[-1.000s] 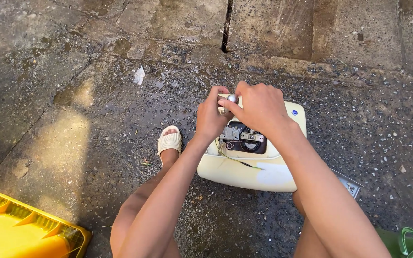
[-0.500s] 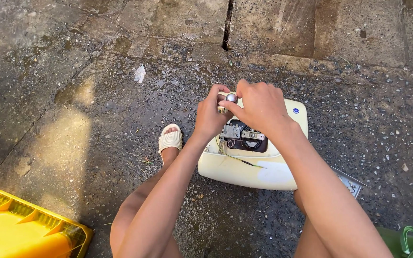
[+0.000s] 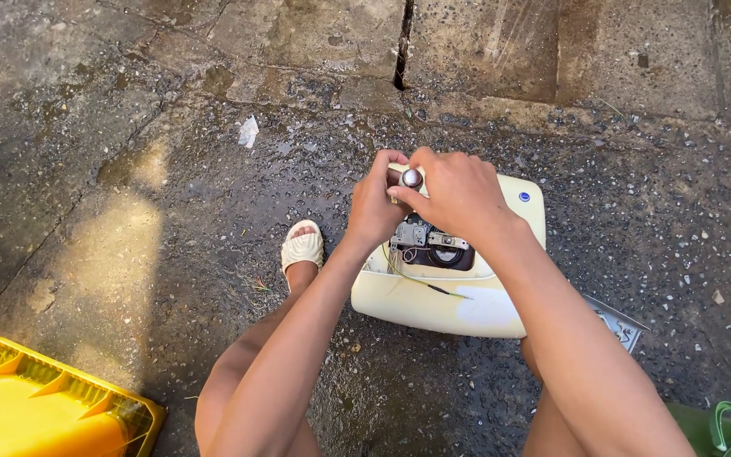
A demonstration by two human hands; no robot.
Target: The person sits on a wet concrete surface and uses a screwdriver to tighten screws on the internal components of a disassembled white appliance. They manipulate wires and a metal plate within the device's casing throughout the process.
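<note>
Here both hands, left (image 3: 376, 206) and right (image 3: 460, 193), grip round metal knob (image 3: 412, 178) atop cream appliance housing (image 3: 442, 300).

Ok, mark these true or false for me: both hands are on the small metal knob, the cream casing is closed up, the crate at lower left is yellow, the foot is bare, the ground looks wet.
1. Both hands grip the small round metal knob at the top of the cream appliance casing. True: left hand and right hand meet around it.
2. The casing is closed up. False: an opening shows dark inner parts and wires.
3. The crate at lower left is yellow. True.
4. The foot is bare. False: it wears a cream sandal.
5. The concrete ground looks wet. True: it is dark and glistening around the casing.
</note>
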